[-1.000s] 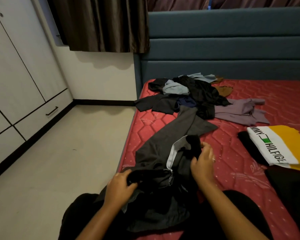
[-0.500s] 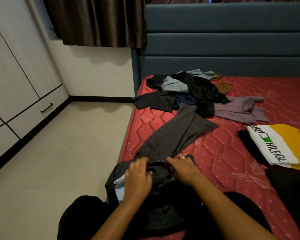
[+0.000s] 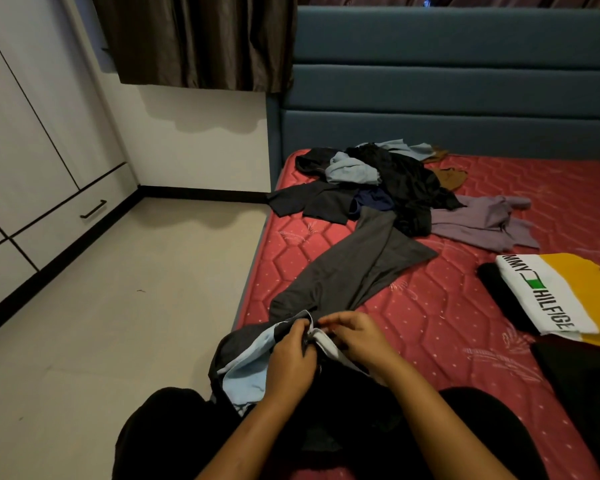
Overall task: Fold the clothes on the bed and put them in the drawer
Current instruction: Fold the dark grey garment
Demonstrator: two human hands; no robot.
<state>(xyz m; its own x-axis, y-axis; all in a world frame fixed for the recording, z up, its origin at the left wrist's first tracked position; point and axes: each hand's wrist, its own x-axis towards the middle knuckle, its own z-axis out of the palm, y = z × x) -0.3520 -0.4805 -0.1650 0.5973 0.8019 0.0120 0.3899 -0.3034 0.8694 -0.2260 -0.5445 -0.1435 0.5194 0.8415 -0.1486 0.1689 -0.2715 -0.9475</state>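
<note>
Dark grey trousers [image 3: 354,268] stretch across the red mattress [image 3: 447,317] from my lap toward the far pile. Their waist end, with pale blue and white lining showing, lies bunched in front of me. My left hand [image 3: 291,362] grips the waistband, and my right hand [image 3: 355,337] pinches the white lining edge beside it; the two hands nearly touch. A heap of unfolded clothes [image 3: 378,181] in black, blue, navy and brown lies near the headboard. A mauve garment [image 3: 482,223] is spread to its right.
A folded white and yellow shirt [image 3: 561,299] lies on dark folded clothes at the right. White wardrobe doors with a handled drawer [image 3: 84,206] line the left wall across bare floor [image 3: 118,306]. A blue headboard [image 3: 447,81] backs the bed.
My hands came together at the trousers' waist and shifted up and away from me. More pale lining is turned out on the left side than before.
</note>
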